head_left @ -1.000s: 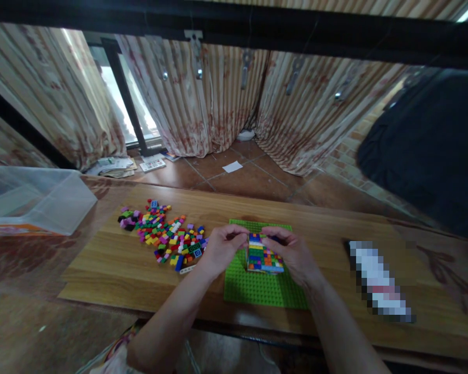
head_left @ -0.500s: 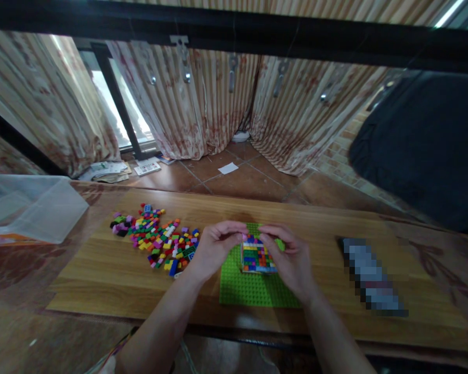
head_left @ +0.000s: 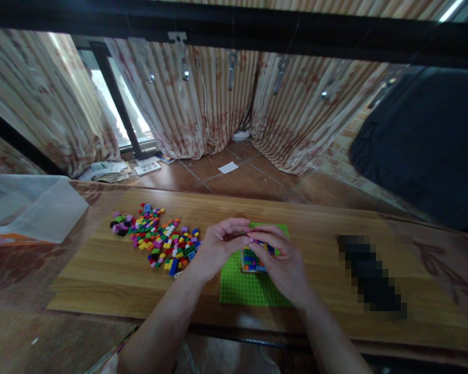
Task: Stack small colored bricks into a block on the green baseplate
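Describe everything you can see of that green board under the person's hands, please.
The green board is a flat, four-sided sheet covered in rows of small studs, and looks like plastic. It lies flat on the wooden tabletop, right of the loose bricks. A multicoloured brick build covers part of its middle; whether it is attached cannot be told. The left hand and right hand hide other parts; contact with the board is unclear.

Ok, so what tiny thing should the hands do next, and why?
Probably press the small pinkish piece down onto the colourful block. The piece seems to be where the left hand and right hand meet, close to the block's far side. I can't tell whether it's attached already, so a gentle push looks best.
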Motion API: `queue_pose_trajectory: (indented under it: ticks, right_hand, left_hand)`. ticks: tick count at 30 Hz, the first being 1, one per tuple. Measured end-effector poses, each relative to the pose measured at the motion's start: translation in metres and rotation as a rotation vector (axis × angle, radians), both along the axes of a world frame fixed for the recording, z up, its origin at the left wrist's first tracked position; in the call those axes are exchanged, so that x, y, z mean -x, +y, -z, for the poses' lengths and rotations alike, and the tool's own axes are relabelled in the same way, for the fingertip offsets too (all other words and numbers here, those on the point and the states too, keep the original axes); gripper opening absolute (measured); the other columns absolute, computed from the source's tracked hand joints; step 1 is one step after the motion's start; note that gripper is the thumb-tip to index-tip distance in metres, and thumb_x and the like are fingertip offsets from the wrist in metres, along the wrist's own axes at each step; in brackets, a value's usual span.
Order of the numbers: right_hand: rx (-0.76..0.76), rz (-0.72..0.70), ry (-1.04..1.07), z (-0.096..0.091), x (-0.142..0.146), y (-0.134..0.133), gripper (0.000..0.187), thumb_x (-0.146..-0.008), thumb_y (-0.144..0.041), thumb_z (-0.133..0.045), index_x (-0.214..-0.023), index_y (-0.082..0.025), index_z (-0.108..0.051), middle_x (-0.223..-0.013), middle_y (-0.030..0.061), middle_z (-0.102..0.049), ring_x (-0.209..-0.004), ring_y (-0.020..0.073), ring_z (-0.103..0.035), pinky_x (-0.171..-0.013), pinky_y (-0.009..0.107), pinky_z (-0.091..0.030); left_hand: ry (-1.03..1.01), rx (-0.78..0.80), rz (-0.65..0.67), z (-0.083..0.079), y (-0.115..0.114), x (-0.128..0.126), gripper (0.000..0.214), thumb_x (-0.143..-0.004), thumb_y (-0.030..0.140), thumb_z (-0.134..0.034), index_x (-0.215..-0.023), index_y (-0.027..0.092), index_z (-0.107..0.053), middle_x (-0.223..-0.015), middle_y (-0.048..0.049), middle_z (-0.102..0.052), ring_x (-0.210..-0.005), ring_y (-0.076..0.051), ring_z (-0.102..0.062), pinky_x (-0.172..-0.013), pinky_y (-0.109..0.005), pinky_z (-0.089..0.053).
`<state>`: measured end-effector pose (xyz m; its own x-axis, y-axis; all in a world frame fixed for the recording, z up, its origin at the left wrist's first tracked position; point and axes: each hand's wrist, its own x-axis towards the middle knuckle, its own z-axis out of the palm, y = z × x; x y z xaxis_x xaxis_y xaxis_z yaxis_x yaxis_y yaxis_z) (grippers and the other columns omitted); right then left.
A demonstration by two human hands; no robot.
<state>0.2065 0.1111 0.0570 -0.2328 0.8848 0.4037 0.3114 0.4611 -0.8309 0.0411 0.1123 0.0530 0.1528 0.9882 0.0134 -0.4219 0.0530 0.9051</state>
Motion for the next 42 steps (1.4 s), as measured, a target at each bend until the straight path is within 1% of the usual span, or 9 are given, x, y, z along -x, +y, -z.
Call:
queue_pose_trajectory:
  ticks: [5, 7, 11, 15, 19, 23, 29, 35, 42]
  right_hand:
    - [0.041, 0.044, 0.051, 0.000, -0.009, 0.002, 0.010, -0.085, -0.032, -0.068, -0.089, -0.029, -0.076, -0.104, 0.0022, -0.068, -0.097, 0.0180, -0.064, -0.086, 0.033, -0.052]
    - [0.030, 0.097, 0.036, 0.003, -0.017, 0.005, 0.010, -0.085, -0.033, -0.068, -0.089, -0.029, -0.076, -0.102, 0.0025, -0.068, -0.097, 0.0186, -0.064, -0.086, 0.034, -0.052]
    - [-0.028, 0.165, -0.138, 0.010, -0.033, 0.009, 0.016, -0.088, -0.036, -0.063, -0.091, -0.028, -0.076, -0.100, 0.0047, -0.069, -0.096, 0.0205, -0.063, -0.088, 0.038, -0.050]
    - [-0.065, 0.148, -0.261, 0.015, -0.035, 0.010, 0.018, -0.090, -0.035, -0.060, -0.089, -0.027, -0.077, -0.097, 0.0050, -0.069, -0.094, 0.0212, -0.062, -0.086, 0.039, -0.050]
    - [-0.073, 0.131, -0.292, 0.018, -0.031, 0.010, 0.017, -0.089, -0.034, -0.061, -0.088, -0.028, -0.077, -0.098, 0.0048, -0.070, -0.094, 0.0214, -0.063, -0.087, 0.039, -0.050]
    - [-0.063, 0.142, -0.269, 0.018, -0.028, 0.012, 0.017, -0.087, -0.035, -0.062, -0.086, -0.027, -0.077, -0.095, 0.0049, -0.070, -0.092, 0.0213, -0.063, -0.084, 0.038, -0.051]
    - [0.036, 0.141, -0.195, 0.016, -0.025, 0.013, 0.015, -0.084, -0.036, -0.064, -0.083, -0.026, -0.075, -0.089, 0.0030, -0.071, -0.086, 0.0203, -0.065, -0.080, 0.036, -0.051]
    - [0.131, 0.161, -0.156, 0.017, -0.022, 0.014, 0.017, -0.082, -0.039, -0.065, -0.079, -0.025, -0.074, -0.082, 0.0018, -0.072, -0.081, 0.0201, -0.065, -0.076, 0.035, -0.050]
    - [0.158, 0.190, -0.078, 0.024, -0.027, 0.016, 0.020, -0.080, -0.041, -0.067, -0.084, -0.024, -0.075, -0.089, 0.0033, -0.074, -0.085, 0.0210, -0.066, -0.080, 0.036, -0.051]
  left_hand:
    - [0.022, 0.062, -0.014, -0.001, -0.001, -0.001, 0.033, -0.069, 0.022, -0.080, -0.100, 0.016, -0.071, -0.091, -0.0041, -0.074, -0.081, -0.013, -0.066, -0.081, -0.028, -0.051]
    - [0.052, 0.092, -0.060, -0.001, -0.001, 0.000, 0.032, -0.068, 0.023, -0.080, -0.098, 0.015, -0.071, -0.089, -0.0038, -0.074, -0.079, -0.013, -0.066, -0.079, -0.027, -0.051]
    - [0.136, 0.143, -0.217, 0.004, 0.004, 0.001, 0.023, -0.067, 0.021, -0.077, -0.088, 0.014, -0.072, -0.082, -0.0018, -0.071, -0.075, -0.013, -0.064, -0.074, -0.026, -0.052]
    - [0.304, 0.112, -0.274, 0.017, 0.009, 0.002, 0.016, -0.068, 0.019, -0.072, -0.084, 0.014, -0.072, -0.077, -0.0014, -0.070, -0.068, -0.012, -0.062, -0.068, -0.025, -0.051]
    - [0.431, 0.035, -0.264, 0.024, 0.010, -0.001, 0.016, -0.072, 0.019, -0.068, -0.087, 0.015, -0.073, -0.081, -0.0033, -0.072, -0.073, -0.014, -0.063, -0.069, -0.025, -0.051]
    - [0.493, 0.006, -0.247, 0.024, 0.008, -0.004, 0.016, -0.074, 0.020, -0.065, -0.087, 0.015, -0.073, -0.084, -0.0043, -0.072, -0.077, -0.016, -0.064, -0.071, -0.026, -0.051]
    - [0.481, 0.011, -0.224, 0.024, 0.007, -0.004, 0.017, -0.073, 0.021, -0.065, -0.088, 0.015, -0.073, -0.081, -0.0037, -0.072, -0.075, -0.016, -0.063, -0.070, -0.026, -0.050]
    - [0.492, 0.005, -0.231, 0.023, 0.007, -0.003, 0.017, -0.074, 0.019, -0.065, -0.087, 0.016, -0.074, -0.082, -0.0037, -0.073, -0.076, -0.016, -0.063, -0.072, -0.026, -0.050]
    - [0.495, -0.006, -0.202, 0.020, 0.005, -0.003, 0.014, -0.075, 0.018, -0.064, -0.085, 0.015, -0.074, -0.077, -0.0032, -0.071, -0.075, -0.016, -0.063, -0.073, -0.027, -0.050]
